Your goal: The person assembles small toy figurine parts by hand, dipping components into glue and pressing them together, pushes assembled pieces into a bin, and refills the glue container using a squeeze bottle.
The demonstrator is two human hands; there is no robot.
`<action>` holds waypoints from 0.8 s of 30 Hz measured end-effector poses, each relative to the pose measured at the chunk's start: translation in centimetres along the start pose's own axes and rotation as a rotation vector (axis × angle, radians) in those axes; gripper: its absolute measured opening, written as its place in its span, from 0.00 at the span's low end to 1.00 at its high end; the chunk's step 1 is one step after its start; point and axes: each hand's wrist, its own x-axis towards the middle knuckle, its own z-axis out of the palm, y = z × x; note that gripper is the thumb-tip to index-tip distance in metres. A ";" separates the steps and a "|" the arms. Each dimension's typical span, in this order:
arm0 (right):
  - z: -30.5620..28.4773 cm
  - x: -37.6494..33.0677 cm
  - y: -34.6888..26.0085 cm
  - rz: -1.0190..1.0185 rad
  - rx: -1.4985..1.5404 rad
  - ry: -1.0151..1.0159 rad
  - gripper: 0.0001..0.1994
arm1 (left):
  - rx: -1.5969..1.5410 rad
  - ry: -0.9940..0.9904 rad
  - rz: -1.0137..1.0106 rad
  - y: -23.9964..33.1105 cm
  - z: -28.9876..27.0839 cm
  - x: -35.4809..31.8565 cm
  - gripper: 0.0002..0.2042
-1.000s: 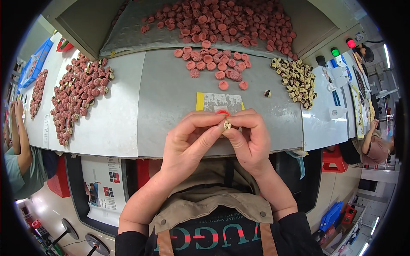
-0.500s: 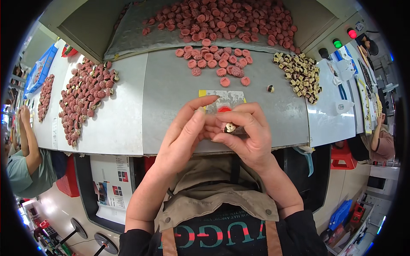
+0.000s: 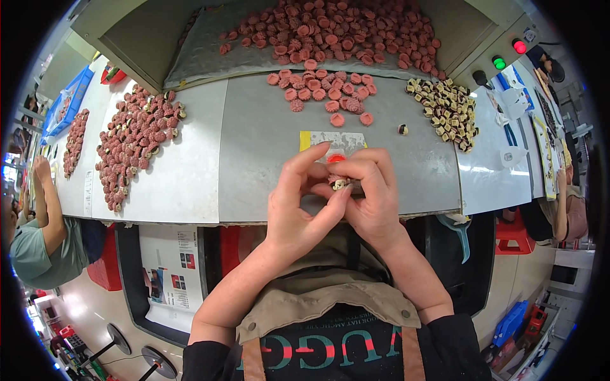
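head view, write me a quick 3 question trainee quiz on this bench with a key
1. True or false: the loose pink cups lie nearer the person's body than the hands do.
2. Where is the small pink-and-cream piece?
A on the floor
B between the left hand and the right hand
C in the blue crate
3. How many pieces lie apart, just left of the cream-and-dark heap?

Key: 1 false; 2 B; 3 one.

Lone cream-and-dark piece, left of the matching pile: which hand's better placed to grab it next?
Right, likely: the right hand is nearer the lone piece; the left hand sits farther across. Both hands' fingers are at the pink-and-cream piece, though.
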 end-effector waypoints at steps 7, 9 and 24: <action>-0.2 -0.4 0.5 0.001 -0.064 0.025 0.18 | -0.001 0.039 -0.052 0.0 0.7 0.2 0.27; -0.3 -0.3 0.9 -0.014 -0.057 0.026 0.18 | 0.005 0.014 -0.053 0.0 0.7 0.4 0.25; -6.9 0.6 1.1 0.124 -0.193 -0.118 0.17 | 0.838 -0.059 0.069 2.3 -4.3 3.7 0.09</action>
